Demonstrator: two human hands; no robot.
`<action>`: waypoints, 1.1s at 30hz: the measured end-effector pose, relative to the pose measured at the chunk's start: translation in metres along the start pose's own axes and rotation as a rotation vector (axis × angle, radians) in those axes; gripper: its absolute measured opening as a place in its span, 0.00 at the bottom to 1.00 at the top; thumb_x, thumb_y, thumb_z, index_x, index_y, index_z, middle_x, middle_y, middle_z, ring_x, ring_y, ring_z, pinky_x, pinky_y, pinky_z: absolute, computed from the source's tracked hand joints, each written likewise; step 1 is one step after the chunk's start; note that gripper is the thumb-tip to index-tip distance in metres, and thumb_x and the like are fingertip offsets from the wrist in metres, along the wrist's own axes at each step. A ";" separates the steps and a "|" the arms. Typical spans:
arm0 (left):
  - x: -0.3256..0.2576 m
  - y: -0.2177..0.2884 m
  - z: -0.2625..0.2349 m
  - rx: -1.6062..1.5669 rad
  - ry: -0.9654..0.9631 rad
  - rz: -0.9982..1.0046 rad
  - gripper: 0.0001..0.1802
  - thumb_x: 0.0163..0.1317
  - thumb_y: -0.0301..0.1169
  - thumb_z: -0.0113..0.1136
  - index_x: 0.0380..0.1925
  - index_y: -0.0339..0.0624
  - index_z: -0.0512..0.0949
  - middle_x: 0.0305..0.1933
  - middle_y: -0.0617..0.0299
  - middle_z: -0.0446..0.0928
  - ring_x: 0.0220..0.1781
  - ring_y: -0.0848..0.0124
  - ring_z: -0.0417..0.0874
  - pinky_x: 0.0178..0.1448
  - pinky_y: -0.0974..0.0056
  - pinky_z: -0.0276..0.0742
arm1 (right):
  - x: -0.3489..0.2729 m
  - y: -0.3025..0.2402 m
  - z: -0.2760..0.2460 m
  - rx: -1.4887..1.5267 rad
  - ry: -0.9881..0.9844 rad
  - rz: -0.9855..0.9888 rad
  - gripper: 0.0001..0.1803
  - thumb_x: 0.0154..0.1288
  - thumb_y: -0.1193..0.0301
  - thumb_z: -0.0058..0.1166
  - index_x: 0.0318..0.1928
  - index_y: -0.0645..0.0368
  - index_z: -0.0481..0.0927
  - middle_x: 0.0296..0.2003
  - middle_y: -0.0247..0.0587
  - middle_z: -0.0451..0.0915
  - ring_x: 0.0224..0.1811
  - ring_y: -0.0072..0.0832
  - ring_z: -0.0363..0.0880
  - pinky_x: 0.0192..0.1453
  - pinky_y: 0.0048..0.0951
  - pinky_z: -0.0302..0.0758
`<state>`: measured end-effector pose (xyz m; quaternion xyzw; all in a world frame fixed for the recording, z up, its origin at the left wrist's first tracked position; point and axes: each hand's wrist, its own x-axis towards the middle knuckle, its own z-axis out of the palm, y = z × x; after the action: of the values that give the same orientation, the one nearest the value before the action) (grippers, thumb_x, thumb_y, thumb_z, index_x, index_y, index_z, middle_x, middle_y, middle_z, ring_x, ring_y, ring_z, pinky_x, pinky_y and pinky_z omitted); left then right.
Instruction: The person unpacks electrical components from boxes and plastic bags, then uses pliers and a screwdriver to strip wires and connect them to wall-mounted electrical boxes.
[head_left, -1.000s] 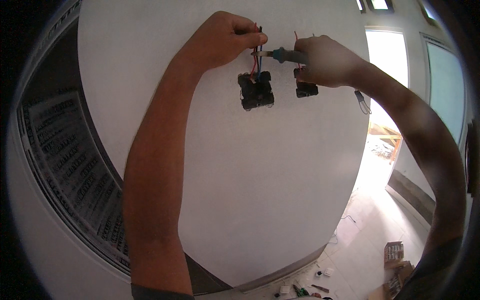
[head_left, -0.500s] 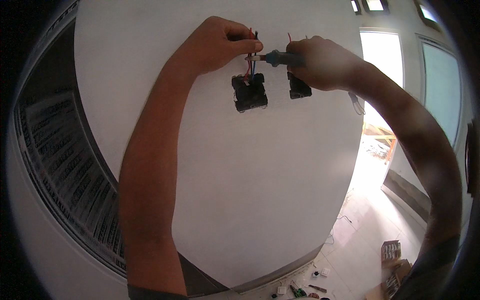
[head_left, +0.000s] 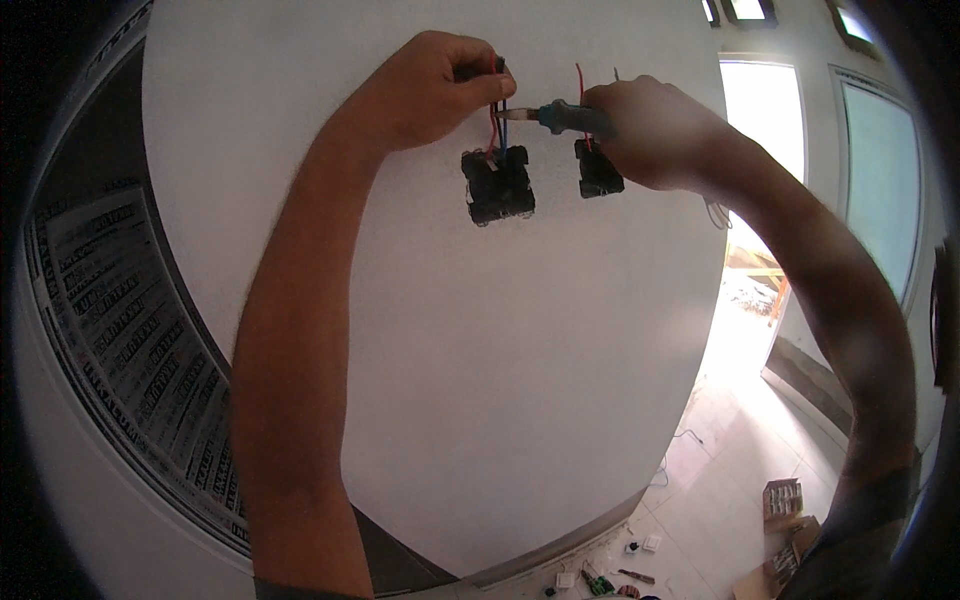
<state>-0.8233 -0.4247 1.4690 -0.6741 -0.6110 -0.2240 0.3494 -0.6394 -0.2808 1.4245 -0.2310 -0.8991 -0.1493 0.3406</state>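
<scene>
While pinching upright red and blue wires [head_left: 504, 135] above left black wall box [head_left: 498, 188] with left hand [head_left: 425, 92], gripping plier-like tool [head_left: 560, 117] in right hand [head_left: 652, 130]. Aiming tip left, crosswise to wires; can't tell if touching. Nearer with left.

Hands [head_left: 425, 95] with pliers [head_left: 568, 117] at wires [head_left: 504, 133]

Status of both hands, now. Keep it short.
Left hand: closed, pinching the upper ends of the red and dark wires.
Right hand: closed around the handle of the pliers.
</scene>
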 end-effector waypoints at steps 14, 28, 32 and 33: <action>0.001 -0.004 0.002 0.009 0.006 0.018 0.17 0.74 0.44 0.60 0.43 0.42 0.86 0.37 0.59 0.86 0.41 0.71 0.85 0.54 0.59 0.80 | 0.002 0.006 0.010 -0.082 0.114 -0.027 0.11 0.71 0.73 0.57 0.51 0.61 0.82 0.35 0.50 0.86 0.37 0.40 0.89 0.44 0.41 0.85; 0.001 0.006 0.000 0.008 0.012 -0.062 0.18 0.73 0.45 0.62 0.44 0.41 0.86 0.37 0.58 0.86 0.39 0.71 0.84 0.50 0.60 0.80 | 0.017 0.030 0.016 -0.140 0.158 -0.194 0.19 0.72 0.60 0.60 0.56 0.59 0.82 0.34 0.47 0.87 0.35 0.37 0.89 0.44 0.40 0.89; 0.000 0.000 0.003 -0.025 0.102 -0.021 0.19 0.71 0.46 0.63 0.45 0.41 0.86 0.36 0.59 0.86 0.36 0.73 0.82 0.45 0.62 0.80 | 0.021 0.036 0.018 -0.002 0.138 -0.293 0.18 0.71 0.61 0.58 0.55 0.59 0.84 0.36 0.50 0.87 0.37 0.39 0.89 0.47 0.43 0.89; 0.001 0.003 0.002 -0.030 0.087 -0.045 0.19 0.71 0.47 0.64 0.45 0.41 0.86 0.36 0.59 0.86 0.35 0.73 0.83 0.45 0.63 0.80 | 0.019 0.036 0.019 -0.030 0.176 -0.304 0.18 0.71 0.62 0.58 0.55 0.60 0.83 0.36 0.50 0.87 0.38 0.39 0.89 0.48 0.43 0.89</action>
<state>-0.8201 -0.4230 1.4676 -0.6549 -0.6070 -0.2700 0.3603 -0.6439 -0.2358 1.4279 -0.0835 -0.8880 -0.2319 0.3883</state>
